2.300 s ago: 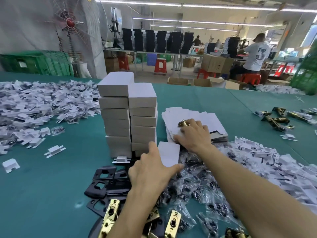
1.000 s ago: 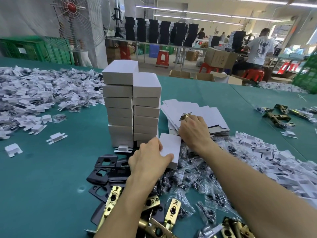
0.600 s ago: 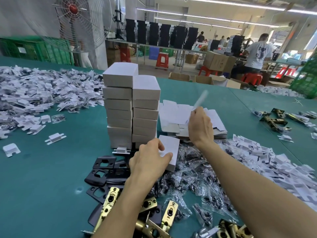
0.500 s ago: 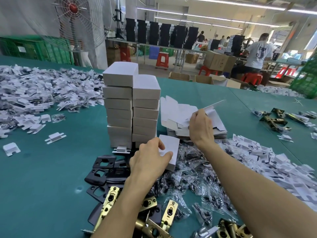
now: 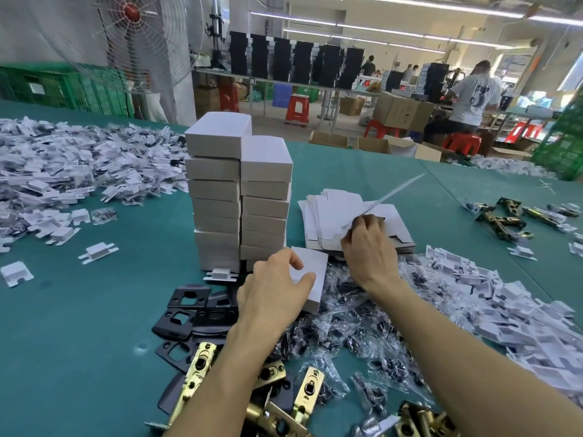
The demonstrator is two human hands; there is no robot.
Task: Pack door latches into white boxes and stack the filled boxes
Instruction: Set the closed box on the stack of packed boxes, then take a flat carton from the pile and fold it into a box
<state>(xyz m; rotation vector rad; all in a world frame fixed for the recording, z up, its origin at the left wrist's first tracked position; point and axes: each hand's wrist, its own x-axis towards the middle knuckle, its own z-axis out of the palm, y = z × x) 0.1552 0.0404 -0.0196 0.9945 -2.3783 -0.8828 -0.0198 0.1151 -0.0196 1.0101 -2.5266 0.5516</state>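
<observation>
Two stacks of closed white boxes (image 5: 239, 190) stand side by side on the green table. Just in front of them my left hand (image 5: 271, 291) grips a closed white box (image 5: 312, 279) that lies on bagged parts. To its right my right hand (image 5: 369, 244) pinches a flat white box blank (image 5: 391, 192) and holds it tilted up above the pile of flat blanks (image 5: 334, 216). Brass door latches (image 5: 195, 373) lie near the table's front edge, beside black strike plates (image 5: 186, 313).
Small clear bags of screws (image 5: 356, 335) are heaped under my arms. White plastic inserts lie in heaps at the left (image 5: 63, 171) and the right (image 5: 504, 310). More brass latches (image 5: 504, 219) lie far right. A person sits at a bench behind the table.
My right hand has lifted one flat blank off the pile and raised it on edge. My left hand has kept its hold on the closed box.
</observation>
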